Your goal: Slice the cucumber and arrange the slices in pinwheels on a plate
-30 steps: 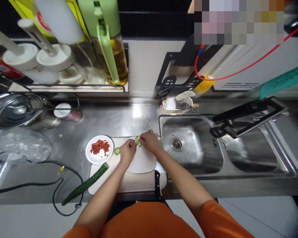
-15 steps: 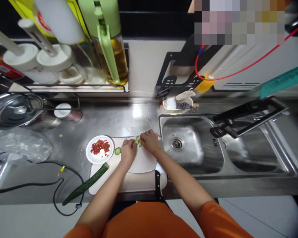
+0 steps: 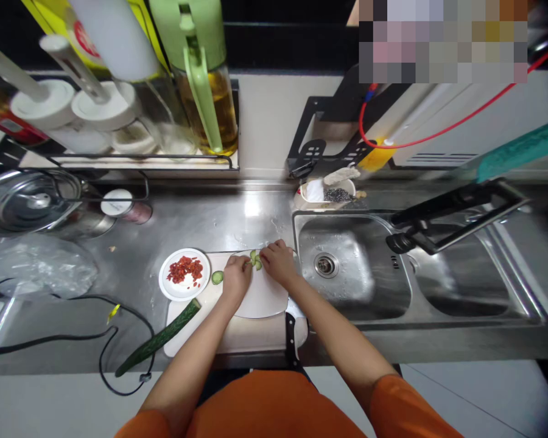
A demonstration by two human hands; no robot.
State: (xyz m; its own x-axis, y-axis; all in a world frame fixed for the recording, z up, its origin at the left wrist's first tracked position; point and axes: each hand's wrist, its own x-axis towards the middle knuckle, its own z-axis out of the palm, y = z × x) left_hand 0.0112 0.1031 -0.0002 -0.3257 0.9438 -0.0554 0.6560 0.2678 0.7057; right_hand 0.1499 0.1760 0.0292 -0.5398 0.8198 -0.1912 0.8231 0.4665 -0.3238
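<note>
Thin green cucumber slices (image 3: 256, 260) sit in a small overlapping cluster on the upper part of a white plate (image 3: 260, 304). From the left, my left hand (image 3: 237, 275) pinches at the edge of the cluster, fingertips pressed together on a slice. My right hand (image 3: 277, 263) has curled fingers touching the slices from the other side; the fingers partly hide what they grip. Another round slice (image 3: 217, 277) lies on the white cutting board (image 3: 194, 328), just left of my left hand. The long uncut part of the cucumber (image 3: 159, 338) rests slantwise across the board's left edge.
Left of the board's top stands a white dish (image 3: 164, 287) of chopped red pieces. A knife with a black handle (image 3: 291, 340) lies right of the plate, handle towards me. The double sink (image 3: 356, 267) is at right. A black cable (image 3: 101, 353) loops at left.
The fingers of my right hand have shifted slightly right, and a little more of the cucumber cluster shows. Everything else stays in place apart from a slight camera shift.
</note>
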